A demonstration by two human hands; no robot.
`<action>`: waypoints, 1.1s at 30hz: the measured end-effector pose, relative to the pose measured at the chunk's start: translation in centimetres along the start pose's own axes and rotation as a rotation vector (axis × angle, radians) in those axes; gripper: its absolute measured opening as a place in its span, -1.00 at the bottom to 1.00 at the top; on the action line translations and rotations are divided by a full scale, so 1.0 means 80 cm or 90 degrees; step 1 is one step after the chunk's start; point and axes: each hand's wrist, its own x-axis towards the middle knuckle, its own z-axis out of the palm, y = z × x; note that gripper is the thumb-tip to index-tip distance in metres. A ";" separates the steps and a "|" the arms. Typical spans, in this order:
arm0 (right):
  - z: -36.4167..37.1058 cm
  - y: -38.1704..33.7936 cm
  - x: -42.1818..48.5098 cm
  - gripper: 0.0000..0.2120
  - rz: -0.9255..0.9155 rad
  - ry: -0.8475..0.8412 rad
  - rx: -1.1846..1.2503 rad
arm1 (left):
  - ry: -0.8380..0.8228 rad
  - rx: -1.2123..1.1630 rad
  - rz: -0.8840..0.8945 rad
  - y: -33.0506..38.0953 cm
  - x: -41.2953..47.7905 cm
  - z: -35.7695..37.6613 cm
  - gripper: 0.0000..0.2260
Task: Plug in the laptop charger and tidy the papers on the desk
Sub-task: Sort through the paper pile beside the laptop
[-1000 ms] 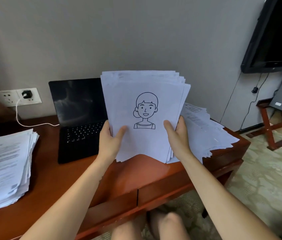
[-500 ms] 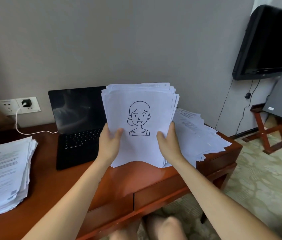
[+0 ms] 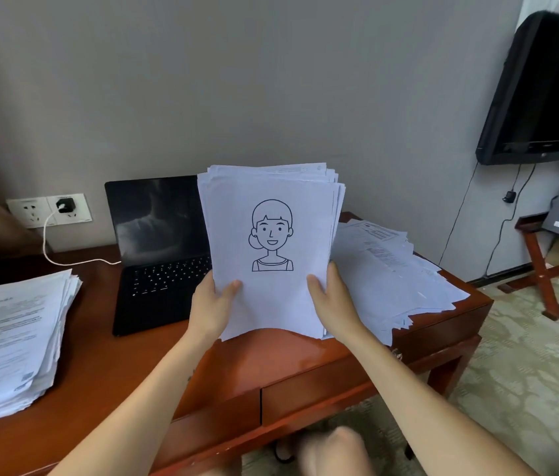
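Room: grey wall behind a reddish wooden table [image 3: 292,365], dark television [image 3: 546,94] mounted at right, patterned carpet below.
Charger: black plug [image 3: 65,205] seated in the wall socket [image 3: 49,211]; white cable [image 3: 65,259] trailing over the table to the left edge of the open laptop [image 3: 161,255]; join at the laptop too small to confirm.
Held stack [image 3: 271,249]: thick sheaf of papers stood upright at mid-table, line drawing of a face on the front sheet, top edges uneven; lower edge at or just above the table, contact unclear.
Left hand [image 3: 211,305]: clamped on the stack's lower left edge, thumb on the front sheet.
Right hand [image 3: 335,304]: clamped on the lower right edge, thumb likewise in front.
Right pile [image 3: 395,280]: loose sheets fanned out, overhanging the table's right corner, just behind the held stack.
Left pile [image 3: 10,341]: tall heap at the table's left end, roughly squared, ragged at the sides.
Done: charging half, by the look of plug and cable.
In hand: probably squaring the held stack against the table.
Left: evening those top edges, gathering the right pile, setting everything down neatly.
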 end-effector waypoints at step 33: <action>-0.043 0.145 0.230 0.06 0.331 0.055 -0.659 | 0.034 0.005 -0.099 -0.067 0.121 0.032 -0.76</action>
